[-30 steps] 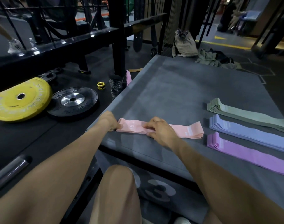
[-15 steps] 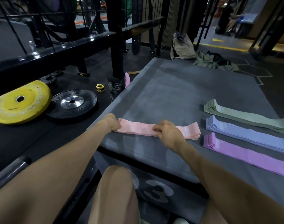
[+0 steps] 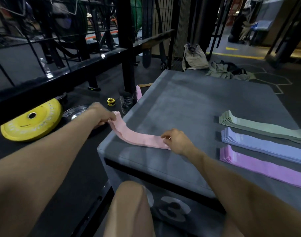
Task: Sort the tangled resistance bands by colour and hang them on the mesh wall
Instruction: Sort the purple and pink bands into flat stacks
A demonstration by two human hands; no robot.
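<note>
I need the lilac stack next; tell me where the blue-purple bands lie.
In the head view, the blue-purple bands lie at the right of the grey box, between the green bands and the pink-purple bands.

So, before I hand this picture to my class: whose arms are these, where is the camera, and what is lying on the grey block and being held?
There is no machine here. The camera sits on a person's head and looks forward and down, so the two bare arms and the knee at the bottom edge belong to the wearer. The left hand pinches one end of a stack of pink bands and lifts it past the block's edge; the right hand grips the other end, low over the grey padded block. On the block to the right lie three sorted stacks, side by side: green bands, blue bands and purple bands. On the floor to the left lies a yellow weight plate.
</note>
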